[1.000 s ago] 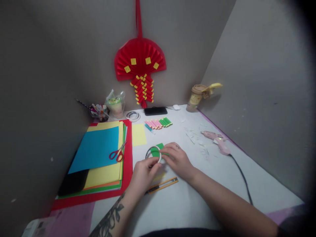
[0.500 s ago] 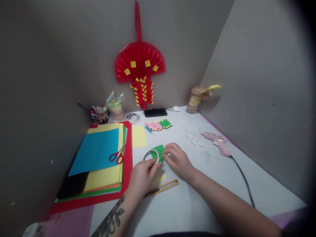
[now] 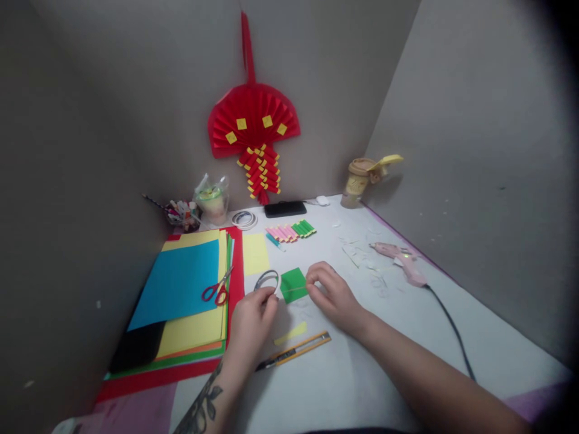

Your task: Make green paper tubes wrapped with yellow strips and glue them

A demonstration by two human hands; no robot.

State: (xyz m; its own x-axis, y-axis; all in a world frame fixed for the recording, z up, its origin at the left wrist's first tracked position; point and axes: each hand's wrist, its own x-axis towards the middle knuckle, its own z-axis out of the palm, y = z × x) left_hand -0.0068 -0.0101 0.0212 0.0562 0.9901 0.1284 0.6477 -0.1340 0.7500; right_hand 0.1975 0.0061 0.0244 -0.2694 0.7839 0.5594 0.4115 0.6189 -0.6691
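Now the 2 hands are farther apart than a moment ago, with a thin line of tape (image 3: 294, 290) between them above the green paper (image 3: 294, 278), so more seems drawn from the roll (image 3: 278, 283). Nearly closed, the left hand (image 3: 254, 313) pinches the roll, tilted on edge, at its fingertips. The right hand (image 3: 337, 296) bends thumb and forefinger into a loop, tips together, seemingly on the tape's end. Both forearms reach inward from the near side, knuckles up. Nearer, between the hands, lie the yellow slip (image 3: 290, 333) and cutter (image 3: 303, 349).
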